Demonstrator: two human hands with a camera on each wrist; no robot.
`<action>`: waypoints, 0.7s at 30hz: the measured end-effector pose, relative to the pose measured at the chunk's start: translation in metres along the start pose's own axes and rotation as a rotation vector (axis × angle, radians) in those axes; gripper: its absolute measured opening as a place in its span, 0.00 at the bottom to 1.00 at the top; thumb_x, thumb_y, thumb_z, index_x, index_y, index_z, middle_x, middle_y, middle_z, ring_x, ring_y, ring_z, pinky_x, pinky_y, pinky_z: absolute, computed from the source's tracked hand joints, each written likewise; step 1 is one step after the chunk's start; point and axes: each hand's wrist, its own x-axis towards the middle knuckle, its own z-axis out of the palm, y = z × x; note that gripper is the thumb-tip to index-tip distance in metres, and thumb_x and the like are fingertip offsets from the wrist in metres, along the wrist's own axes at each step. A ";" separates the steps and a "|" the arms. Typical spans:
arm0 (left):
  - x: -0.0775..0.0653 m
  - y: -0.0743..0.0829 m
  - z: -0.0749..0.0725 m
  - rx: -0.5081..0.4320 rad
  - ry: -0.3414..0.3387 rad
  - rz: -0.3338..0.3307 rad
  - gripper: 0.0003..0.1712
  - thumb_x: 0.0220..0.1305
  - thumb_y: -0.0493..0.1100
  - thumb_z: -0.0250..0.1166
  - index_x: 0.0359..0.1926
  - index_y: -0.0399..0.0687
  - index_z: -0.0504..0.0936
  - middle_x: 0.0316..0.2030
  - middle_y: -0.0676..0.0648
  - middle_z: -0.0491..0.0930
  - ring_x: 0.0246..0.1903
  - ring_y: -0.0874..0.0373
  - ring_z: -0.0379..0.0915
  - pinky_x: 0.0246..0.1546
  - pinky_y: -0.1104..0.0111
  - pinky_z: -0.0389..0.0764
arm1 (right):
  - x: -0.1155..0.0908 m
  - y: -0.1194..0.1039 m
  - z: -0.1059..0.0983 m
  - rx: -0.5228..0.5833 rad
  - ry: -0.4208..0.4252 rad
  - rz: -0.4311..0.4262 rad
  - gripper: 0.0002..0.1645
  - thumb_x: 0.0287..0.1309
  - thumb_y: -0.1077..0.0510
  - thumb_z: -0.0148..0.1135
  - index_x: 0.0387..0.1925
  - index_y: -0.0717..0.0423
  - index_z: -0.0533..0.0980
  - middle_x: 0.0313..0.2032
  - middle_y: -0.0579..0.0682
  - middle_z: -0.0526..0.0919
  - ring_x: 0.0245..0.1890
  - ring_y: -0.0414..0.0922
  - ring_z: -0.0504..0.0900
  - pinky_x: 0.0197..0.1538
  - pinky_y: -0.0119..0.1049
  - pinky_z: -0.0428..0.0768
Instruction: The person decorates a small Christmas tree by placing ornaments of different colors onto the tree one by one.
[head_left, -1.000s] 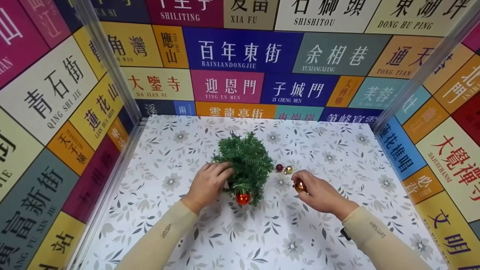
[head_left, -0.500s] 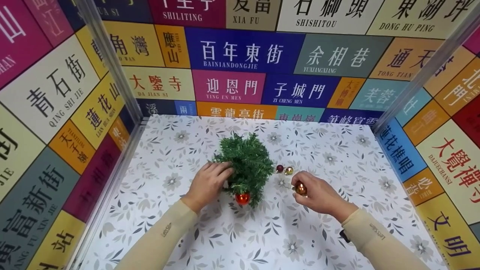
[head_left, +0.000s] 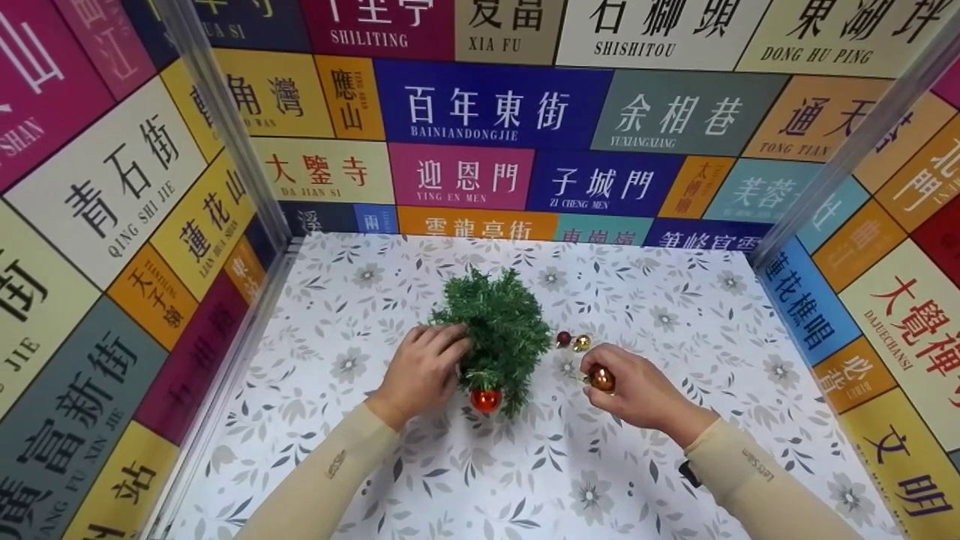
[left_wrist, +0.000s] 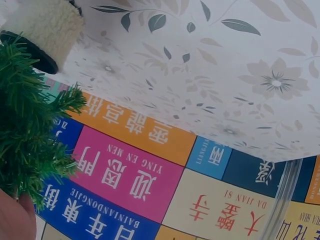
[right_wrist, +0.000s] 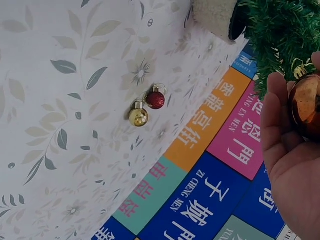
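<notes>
A small green Christmas tree [head_left: 502, 322] stands mid-table, with a shiny red bauble [head_left: 485, 400] hanging low on its near side. My left hand [head_left: 421, 371] holds the tree's left side, its fingertips hidden among the branches. In the left wrist view, only part of that hand [left_wrist: 16, 215] shows, against the green needles [left_wrist: 30, 120]. To the right of the tree, my right hand [head_left: 634, 390] holds a copper-coloured bauble [head_left: 602, 378] in its fingers. The right wrist view shows this bauble [right_wrist: 307, 107] with a gold hanging loop at its top.
A small dark red bauble [head_left: 563, 339] and a small gold bauble [head_left: 582, 343] lie together right of the tree. The tree's base [left_wrist: 50, 35] has a cream fleecy cover. Sign-printed panels [head_left: 491, 101] enclose the flower-patterned tabletop [head_left: 360, 480] at the back and sides.
The right hand's fingers have shifted slightly on the copper-coloured bauble, and more of it shows than a second ago. The left hand stays at the tree. The head view has shifted slightly.
</notes>
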 end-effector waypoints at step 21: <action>0.043 0.044 -0.009 -0.005 0.167 0.169 0.19 0.54 0.48 0.69 0.46 0.47 0.84 0.44 0.47 0.82 0.43 0.51 0.78 0.48 0.58 0.77 | 0.014 -0.027 0.012 0.308 0.150 -0.039 0.18 0.52 0.72 0.65 0.41 0.50 0.78 0.39 0.43 0.79 0.33 0.40 0.78 0.33 0.34 0.80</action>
